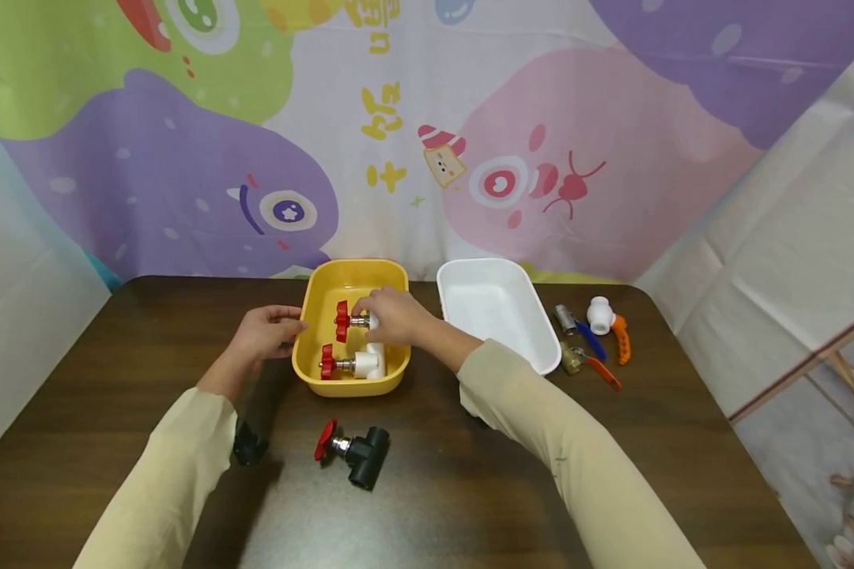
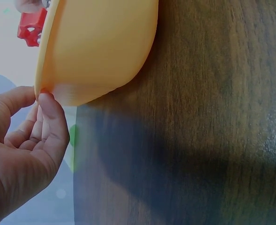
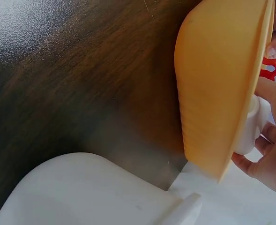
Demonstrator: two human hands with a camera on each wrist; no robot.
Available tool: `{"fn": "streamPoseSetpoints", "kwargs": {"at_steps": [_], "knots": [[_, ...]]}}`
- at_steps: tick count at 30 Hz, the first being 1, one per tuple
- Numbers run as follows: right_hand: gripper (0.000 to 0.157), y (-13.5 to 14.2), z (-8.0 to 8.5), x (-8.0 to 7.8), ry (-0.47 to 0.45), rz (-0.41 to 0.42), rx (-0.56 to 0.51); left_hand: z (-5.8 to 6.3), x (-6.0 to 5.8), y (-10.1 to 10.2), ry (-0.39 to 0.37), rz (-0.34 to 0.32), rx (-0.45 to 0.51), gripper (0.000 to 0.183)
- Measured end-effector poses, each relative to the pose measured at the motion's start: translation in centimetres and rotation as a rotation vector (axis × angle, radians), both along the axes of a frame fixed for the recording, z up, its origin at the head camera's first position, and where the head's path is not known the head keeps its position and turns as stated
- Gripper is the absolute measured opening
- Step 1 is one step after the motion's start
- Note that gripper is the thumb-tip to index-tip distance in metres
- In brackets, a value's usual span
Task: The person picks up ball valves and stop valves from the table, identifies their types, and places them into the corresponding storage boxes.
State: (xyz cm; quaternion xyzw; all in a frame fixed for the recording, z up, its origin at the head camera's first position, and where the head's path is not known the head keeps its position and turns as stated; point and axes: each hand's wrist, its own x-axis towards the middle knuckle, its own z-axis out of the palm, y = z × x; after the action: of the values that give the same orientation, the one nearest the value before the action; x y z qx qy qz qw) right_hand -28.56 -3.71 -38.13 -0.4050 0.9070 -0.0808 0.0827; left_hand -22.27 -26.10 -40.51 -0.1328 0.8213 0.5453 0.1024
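Note:
My left hand (image 1: 263, 332) pinches the left rim of a yellow plastic tray (image 1: 349, 388) between thumb and fingers, as the left wrist view shows. My right hand (image 1: 396, 316) reaches over the tray and holds a white stop valve (image 3: 250, 129) with a red handwheel (image 1: 341, 322); the hand hides much of its white body. Below it in the tray lies a second white stop valve (image 1: 367, 365), also with a red handwheel. On the table in front of the tray lies a black tee-shaped stop valve (image 1: 366, 457), its red wheel pointing left.
To the right of the yellow tray stands a white tray (image 1: 496, 316). Beyond it lie a white valve with an orange handle (image 1: 601, 316), a metal valve with a blue handle (image 1: 564, 319) and a brass valve with a red-orange lever (image 1: 572, 360). A printed cloth (image 1: 413, 221) hangs behind the table.

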Motion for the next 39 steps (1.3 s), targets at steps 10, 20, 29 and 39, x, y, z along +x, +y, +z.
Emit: {"fn": "streamPoseSetpoints", "kwargs": {"at_steps": [10, 20, 29, 39], "knots": [[0.039, 0.0, -0.4, -0.1, 0.004, -0.016, -0.009, 0.1, -0.1, 0.1, 0.01, -0.004, 0.004, 0.048], [0.039, -0.2, -0.8, -0.5, 0.0, -0.031, -0.021, 0.0, -0.2, 0.0, -0.001, 0.003, 0.012, 0.047], [0.037, -0.4, -1.4, -0.8, -0.007, -0.032, -0.033, 0.0, -0.2, -0.1, 0.001, 0.004, 0.009, 0.047], [0.036, -0.6, -1.9, -0.9, -0.015, -0.038, -0.041, 0.0, -0.1, -0.1, 0.0, 0.002, 0.016, 0.047]]}}
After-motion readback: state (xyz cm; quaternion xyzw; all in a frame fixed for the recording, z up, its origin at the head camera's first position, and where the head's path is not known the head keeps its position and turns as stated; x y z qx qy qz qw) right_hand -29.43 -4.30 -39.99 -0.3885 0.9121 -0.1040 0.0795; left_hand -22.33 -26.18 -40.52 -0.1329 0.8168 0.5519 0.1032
